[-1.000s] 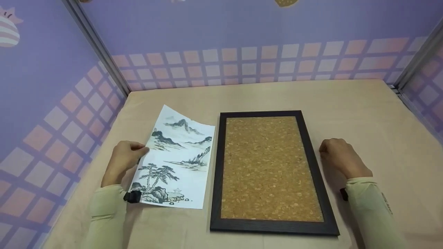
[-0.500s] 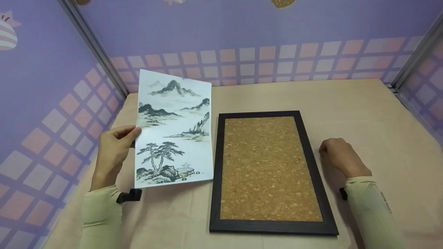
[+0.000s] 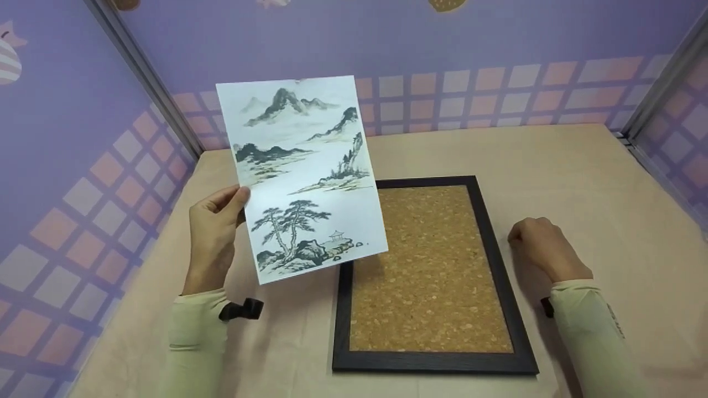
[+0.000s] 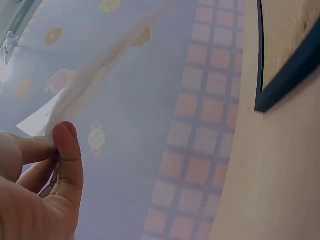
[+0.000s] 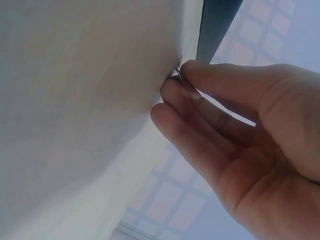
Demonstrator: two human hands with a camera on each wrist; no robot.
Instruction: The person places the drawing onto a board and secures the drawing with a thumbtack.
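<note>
A sheet printed with an ink landscape of mountains and pines (image 3: 301, 171) is held up in the air, tilted, over the table's left side. My left hand (image 3: 235, 202) pinches its left edge between thumb and fingers; the left wrist view shows the hand (image 4: 55, 145) on the paper's edge (image 4: 75, 97). A dark-framed cork board (image 3: 431, 265) lies flat in the middle, its top left corner hidden behind the sheet. My right hand (image 3: 520, 237) rests on the table just right of the frame, fingers loosely curled, holding nothing. The right wrist view shows its fingertips (image 5: 172, 95) on the cloth near the frame's edge (image 5: 217, 25).
The table (image 3: 581, 182) is covered in beige cloth. Purple walls with a pink and white checked band (image 3: 498, 94) close it in at the back and both sides. Metal corner posts (image 3: 144, 72) stand at the back corners.
My left hand has lifted the sheet off the table and carried it up and to the right, so it now overlaps the frame's top left corner. The right hand has stayed put.
</note>
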